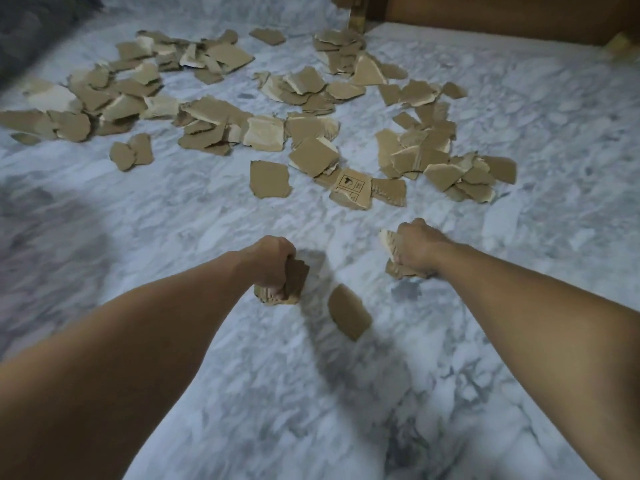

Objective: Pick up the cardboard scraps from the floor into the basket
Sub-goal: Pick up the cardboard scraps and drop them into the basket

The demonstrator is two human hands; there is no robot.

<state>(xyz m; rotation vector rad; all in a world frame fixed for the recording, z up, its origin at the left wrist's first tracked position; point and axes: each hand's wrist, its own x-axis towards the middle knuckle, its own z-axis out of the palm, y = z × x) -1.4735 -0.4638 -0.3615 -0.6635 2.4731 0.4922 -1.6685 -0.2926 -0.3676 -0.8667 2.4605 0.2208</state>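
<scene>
The left hand point(268, 261) is curled tight around a wad of cardboard scraps point(292, 284), a loose scrap point(349, 312) shows just right of it, blurred, and the right hand point(420, 249) grips another bunch of scraps point(390, 245) further right. Beyond both hands, from left to right, a wide scatter of torn scraps point(221, 116) lies on the white and grey marble floor point(173, 209), one printed piece point(351, 188) bearing black box symbols too small to read. Wooden furniture point(502, 15) stands at the far right.
</scene>
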